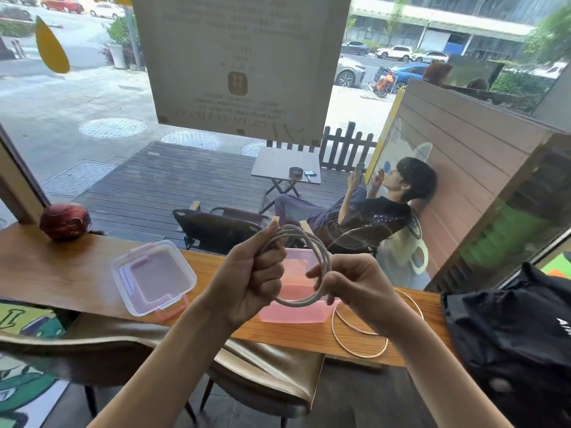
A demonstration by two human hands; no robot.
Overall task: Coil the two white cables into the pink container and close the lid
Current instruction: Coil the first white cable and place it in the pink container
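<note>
Both hands hold first white cable coiled above open pink container.
Left hand [261,281] fist clamps the coiled cable [304,267] so loops stay together; right hand [349,284] fingertips pinch its lower rim. Pink container [293,315] directly below, lid [153,277] off to its left, second cable [367,333] on counter, right.

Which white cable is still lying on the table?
The loose cable on the wooden counter, right of the pink container. The other cable is wound in loops, held up by the left hand and right hand.
</note>
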